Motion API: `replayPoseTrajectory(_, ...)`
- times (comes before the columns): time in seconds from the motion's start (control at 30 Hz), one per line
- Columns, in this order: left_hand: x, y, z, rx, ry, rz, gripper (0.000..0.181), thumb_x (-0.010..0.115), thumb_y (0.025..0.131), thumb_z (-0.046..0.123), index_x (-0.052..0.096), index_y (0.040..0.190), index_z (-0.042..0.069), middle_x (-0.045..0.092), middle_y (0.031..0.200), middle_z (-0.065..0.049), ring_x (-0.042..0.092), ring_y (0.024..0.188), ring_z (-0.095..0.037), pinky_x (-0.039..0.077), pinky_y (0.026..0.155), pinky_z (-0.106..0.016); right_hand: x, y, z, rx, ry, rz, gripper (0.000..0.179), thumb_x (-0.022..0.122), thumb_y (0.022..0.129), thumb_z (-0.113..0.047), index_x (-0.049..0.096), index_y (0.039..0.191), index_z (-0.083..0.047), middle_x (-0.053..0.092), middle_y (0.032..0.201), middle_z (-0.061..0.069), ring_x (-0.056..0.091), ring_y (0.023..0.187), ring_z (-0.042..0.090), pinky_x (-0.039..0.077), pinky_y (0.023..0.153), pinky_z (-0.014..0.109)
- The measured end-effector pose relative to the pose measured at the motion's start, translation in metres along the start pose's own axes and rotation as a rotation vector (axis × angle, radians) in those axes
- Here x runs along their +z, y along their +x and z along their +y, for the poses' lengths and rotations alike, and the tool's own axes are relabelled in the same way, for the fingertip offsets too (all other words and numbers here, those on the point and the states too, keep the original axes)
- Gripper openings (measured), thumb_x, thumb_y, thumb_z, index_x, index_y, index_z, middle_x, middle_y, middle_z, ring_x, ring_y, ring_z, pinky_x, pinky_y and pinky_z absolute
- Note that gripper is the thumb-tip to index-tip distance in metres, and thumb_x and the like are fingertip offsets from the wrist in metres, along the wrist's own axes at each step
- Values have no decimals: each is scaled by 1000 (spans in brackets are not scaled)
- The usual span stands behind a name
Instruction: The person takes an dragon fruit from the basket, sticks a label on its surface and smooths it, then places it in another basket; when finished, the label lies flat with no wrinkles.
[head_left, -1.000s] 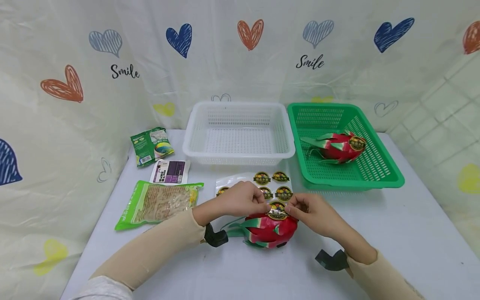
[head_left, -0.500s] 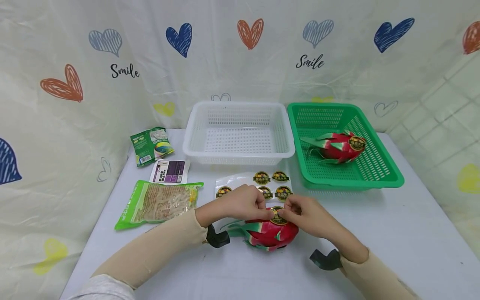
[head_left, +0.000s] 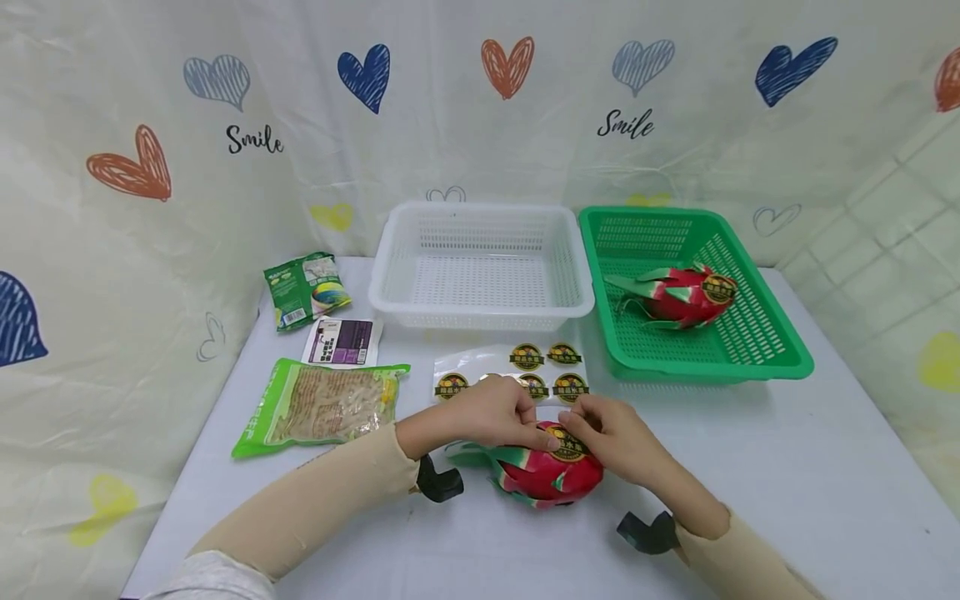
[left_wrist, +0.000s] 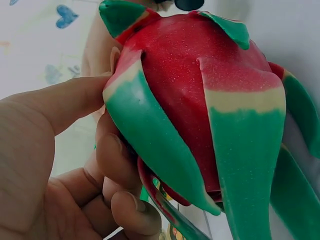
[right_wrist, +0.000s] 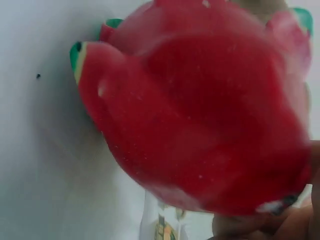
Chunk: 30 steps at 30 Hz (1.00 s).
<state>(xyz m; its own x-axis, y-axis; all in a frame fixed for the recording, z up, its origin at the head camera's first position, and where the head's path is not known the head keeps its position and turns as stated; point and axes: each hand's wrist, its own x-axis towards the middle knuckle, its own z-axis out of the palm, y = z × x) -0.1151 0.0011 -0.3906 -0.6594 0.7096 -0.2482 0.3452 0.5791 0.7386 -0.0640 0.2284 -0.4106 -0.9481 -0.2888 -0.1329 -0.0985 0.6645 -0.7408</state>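
A red dragon fruit (head_left: 543, 482) with green-tipped scales lies on the table between the hands. Its upper side bears a round black-and-gold sticker (head_left: 572, 447). My left hand (head_left: 491, 412) has its thumb on the sticker's left part, and in the left wrist view its fingers (left_wrist: 117, 160) curl behind the fruit. From the right, the right hand (head_left: 617, 437) holds thumb and forefinger at the sticker's upper edge, other fingers bent. The red skin fills most of the right wrist view and hides much of that hand. Just behind the hands lies a sticker sheet (head_left: 480, 363).
A white basket (head_left: 480, 318) stands at the back. Right of it, a green basket (head_left: 712, 371) holds another stickered dragon fruit (head_left: 682, 302). On the left lie a green-edged food bag (head_left: 322, 404), a purple-and-white packet (head_left: 343, 342) and a green packet (head_left: 307, 290).
The sticker, earlier held at both edges by the fingertips, now lies along the fruit's skin. Both thumbs have shifted over it, and the fruit has turned slightly.
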Motion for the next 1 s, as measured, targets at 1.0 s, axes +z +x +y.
replayPoseTrajectory(1.0, 10, 0, -2, -20, 39, 53, 59, 76, 90, 53, 46, 50, 23, 38, 44, 11, 36, 43, -3, 24, 45, -20, -2, -23, 10, 35, 307, -114, 30, 68, 101, -20, 43, 106, -5, 42, 81, 7, 41, 53, 8, 39, 44, 24)
